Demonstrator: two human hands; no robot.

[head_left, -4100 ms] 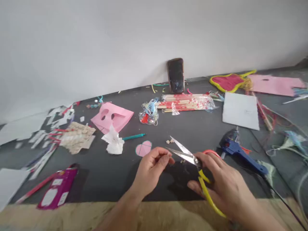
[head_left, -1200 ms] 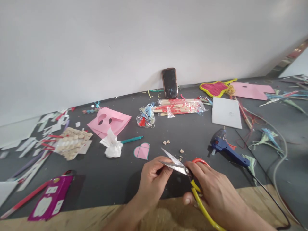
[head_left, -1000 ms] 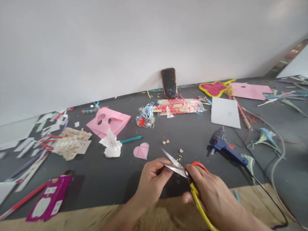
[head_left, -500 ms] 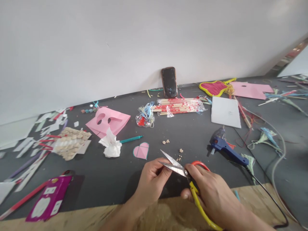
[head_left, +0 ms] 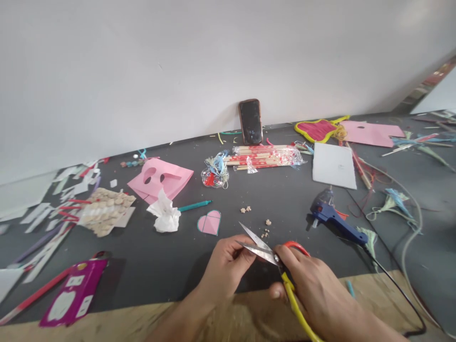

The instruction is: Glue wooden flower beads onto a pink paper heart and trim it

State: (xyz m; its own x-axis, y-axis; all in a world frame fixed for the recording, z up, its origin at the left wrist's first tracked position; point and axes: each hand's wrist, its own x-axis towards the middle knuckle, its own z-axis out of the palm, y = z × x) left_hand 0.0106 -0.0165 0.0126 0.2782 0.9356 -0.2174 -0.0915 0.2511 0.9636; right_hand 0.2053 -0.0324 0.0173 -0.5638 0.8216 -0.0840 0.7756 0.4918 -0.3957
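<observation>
Yellow-handled scissors (head_left: 258,251) are shifting toward the left hand (head_left: 226,268) — its grip pinching narrowly at the blades, the right hand (head_left: 315,297) closing round the handles, steadying them well.

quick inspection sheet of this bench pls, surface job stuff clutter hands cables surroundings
surface: dark grey work surface with a wooden board along its near edge
job's things: open steel scissors with yellow and red handles; beige crumbs just beyond the blades
clutter: pink card with two holes, crumpled tissue, paper heart, packet of sticks
grippers: right hand grips the handles; left hand has its fingers at the blades, contact unclear
cables: black cord from the blue glue gun; grey cable at right
surroundings: white wall, phone propped against it
</observation>
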